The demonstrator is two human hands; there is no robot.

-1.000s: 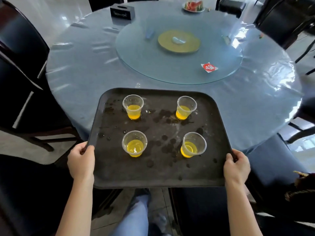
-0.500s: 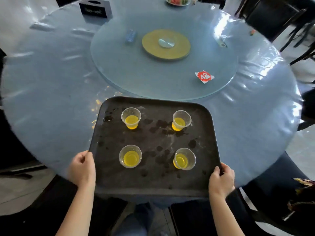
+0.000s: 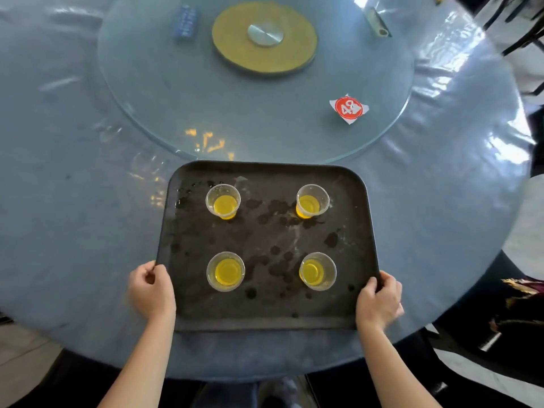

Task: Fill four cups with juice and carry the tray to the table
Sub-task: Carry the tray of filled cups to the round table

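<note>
Tray, dark rectangular plastic with rounded corners (image 3: pixel 265 316): lower centre of frame. Left hand (image 3: pixel 150 290) and right hand (image 3: pixel 378 301): each curled round a side rim near the bottom corners, thumbs on top, presumably to keep it level. Four clear plastic cups of yellow juice (image 3: pixel 225 271): upright, spaced well apart in a square, likely for balance, with wet spots between them. Round table under blue-grey cloth and clear film (image 3: pixel 73 231): beneath the whole tray; whether it rests or hovers cannot be told. Glass turntable (image 3: pixel 176 113): just beyond the far rim.
</note>
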